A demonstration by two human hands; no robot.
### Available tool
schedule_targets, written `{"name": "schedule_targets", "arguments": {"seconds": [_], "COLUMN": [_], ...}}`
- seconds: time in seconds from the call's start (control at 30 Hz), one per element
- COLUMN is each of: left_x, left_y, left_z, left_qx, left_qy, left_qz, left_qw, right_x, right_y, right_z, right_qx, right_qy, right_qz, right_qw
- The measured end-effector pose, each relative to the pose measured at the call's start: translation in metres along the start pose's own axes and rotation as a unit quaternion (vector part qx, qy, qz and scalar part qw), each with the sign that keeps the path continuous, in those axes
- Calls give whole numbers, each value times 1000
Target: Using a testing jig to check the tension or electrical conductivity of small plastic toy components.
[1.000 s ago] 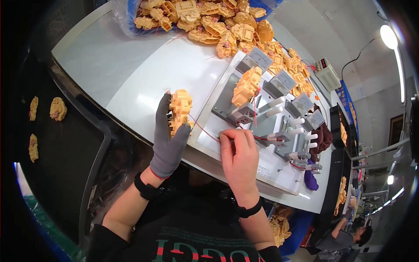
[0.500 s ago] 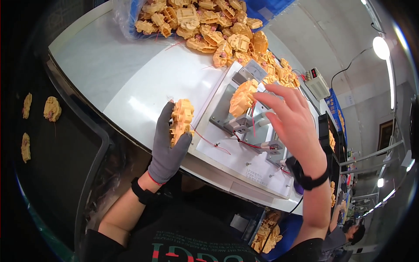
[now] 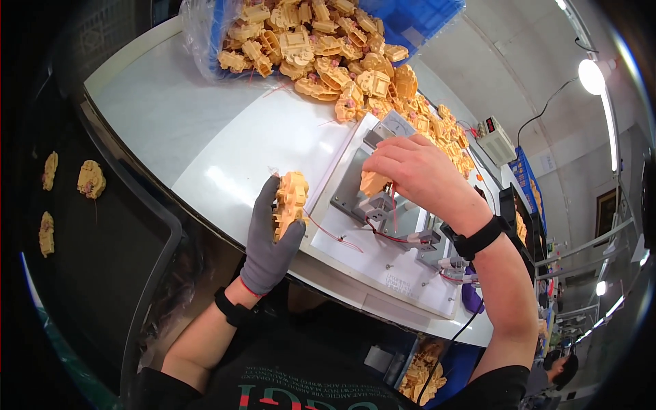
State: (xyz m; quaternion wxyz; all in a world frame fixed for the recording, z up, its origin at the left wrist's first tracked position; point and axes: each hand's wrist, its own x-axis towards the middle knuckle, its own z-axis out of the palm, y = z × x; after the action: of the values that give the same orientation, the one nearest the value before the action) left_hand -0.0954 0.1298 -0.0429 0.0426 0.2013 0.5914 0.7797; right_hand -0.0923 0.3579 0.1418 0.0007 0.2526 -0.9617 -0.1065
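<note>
My left hand [image 3: 266, 256], in a grey glove, grips a pale yellow moulded plastic housing [image 3: 292, 195] between thumb and fingers over the table's front edge. Thin red wires trail from that housing to the right. My bare right hand [image 3: 420, 167] curls over a second yellow plastic housing [image 3: 372, 183] seated on a metal test fixture [image 3: 352, 174]; the fingers cover most of it. Beneath it are grey clamp blocks [image 3: 376, 205] with red and black leads. A small panel meter [image 3: 398, 124] stands behind my right hand.
Many similar housings [image 3: 331, 72] spill from a blue, plastic-lined crate [image 3: 424, 20] across the table's back. Several more lie in a black tray [image 3: 116, 273] at left. A power supply box [image 3: 497, 141] stands at far right. A person [image 3: 557, 372] is in the right background.
My right hand has moved left and down from beside the housing on the fixture, and its fingers now close over it. My left hand still holds its housing, nearly in place.
</note>
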Motion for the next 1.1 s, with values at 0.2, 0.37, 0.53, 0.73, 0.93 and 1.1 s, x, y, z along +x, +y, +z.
{"name": "schedule_targets", "arguments": {"seconds": [0.2, 0.37, 0.53, 0.73, 0.93, 1.1], "left_x": [0, 1, 1, 1, 2, 2], "left_y": [-3, 2, 1, -1, -1, 2], "left_z": [0, 2, 0, 1, 0, 1], "left_qx": [13, 8, -3, 2, 5, 8], "left_qy": [5, 4, -4, -3, -10, -2], "left_qz": [12, 0, -20, 7, -14, 12], "left_qw": [1000, 1000, 1000, 1000, 1000, 1000], "right_x": [-5, -10, -7, -1, -6, -12], "right_y": [-5, -4, -5, -4, -4, -1], "right_z": [-7, -15, -14, -15, -22, -36], "right_qx": [-16, -33, -33, -34, -6, -102], "right_qy": [11, 29, 21, -14, -37, 13], "right_qz": [1, -4, -24, -33, -3, 7], "right_qw": [1000, 999, 999, 999, 999, 995]}}
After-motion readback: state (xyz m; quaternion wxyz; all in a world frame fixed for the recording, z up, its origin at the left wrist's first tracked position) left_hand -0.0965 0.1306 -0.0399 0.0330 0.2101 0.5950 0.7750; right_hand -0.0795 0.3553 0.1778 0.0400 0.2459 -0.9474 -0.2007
